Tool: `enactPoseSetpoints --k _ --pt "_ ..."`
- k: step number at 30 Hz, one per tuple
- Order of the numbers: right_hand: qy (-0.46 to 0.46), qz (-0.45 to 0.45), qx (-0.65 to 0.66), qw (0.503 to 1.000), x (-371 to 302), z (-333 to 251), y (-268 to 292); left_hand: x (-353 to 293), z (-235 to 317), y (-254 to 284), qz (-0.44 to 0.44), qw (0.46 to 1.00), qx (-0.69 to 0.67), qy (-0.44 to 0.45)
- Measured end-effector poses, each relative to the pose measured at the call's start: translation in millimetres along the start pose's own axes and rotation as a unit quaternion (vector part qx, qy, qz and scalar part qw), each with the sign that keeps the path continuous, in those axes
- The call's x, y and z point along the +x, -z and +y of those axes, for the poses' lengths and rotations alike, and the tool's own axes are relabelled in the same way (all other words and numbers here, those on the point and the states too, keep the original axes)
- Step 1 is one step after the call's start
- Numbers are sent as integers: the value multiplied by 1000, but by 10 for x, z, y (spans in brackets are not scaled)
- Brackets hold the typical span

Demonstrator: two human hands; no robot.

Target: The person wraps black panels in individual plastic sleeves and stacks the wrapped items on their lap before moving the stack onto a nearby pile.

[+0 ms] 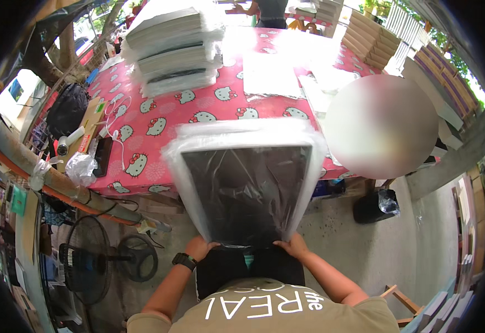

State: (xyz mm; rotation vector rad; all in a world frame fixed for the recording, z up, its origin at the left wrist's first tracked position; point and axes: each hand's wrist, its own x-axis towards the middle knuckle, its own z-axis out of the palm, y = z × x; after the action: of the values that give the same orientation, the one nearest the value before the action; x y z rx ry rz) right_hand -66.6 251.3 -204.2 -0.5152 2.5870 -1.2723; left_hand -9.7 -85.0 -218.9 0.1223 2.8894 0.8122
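In front of me is a stack of flat rectangular pieces wrapped in clear plastic (248, 188), with a black face on top and pale, layered plastic edges. Its far end lies over the near edge of the table, and its near end reaches my lap. My left hand (201, 247) is closed on the near left corner, thumb on top. At the near right corner my right hand (294, 246) grips in the same way. The fingers beneath the stack are hidden.
A pink patterned tablecloth (156, 126) covers the table. A tall pile of wrapped pieces (170, 50) stands at the back left, with cardboard boxes (370, 40) at the back right. A fan (87, 260) stands left; a black bin (377, 207) sits right. A person (271, 13) is beyond.
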Motion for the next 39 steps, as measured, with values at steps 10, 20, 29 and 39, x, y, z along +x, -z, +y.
enactPoseSetpoints --k 10,20,29,39 --pt "-150 -255 -291 910 106 -297 451 78 297 647 -216 973 67 54" --pt "104 233 211 944 1417 -1341 1417 1048 1083 2053 182 852 -490 15" --pt "15 201 346 916 1764 -1322 1124 1391 916 1802 248 830 -500 -18" --pt "85 78 421 900 459 -1119 820 116 777 1248 169 772 -612 -20"
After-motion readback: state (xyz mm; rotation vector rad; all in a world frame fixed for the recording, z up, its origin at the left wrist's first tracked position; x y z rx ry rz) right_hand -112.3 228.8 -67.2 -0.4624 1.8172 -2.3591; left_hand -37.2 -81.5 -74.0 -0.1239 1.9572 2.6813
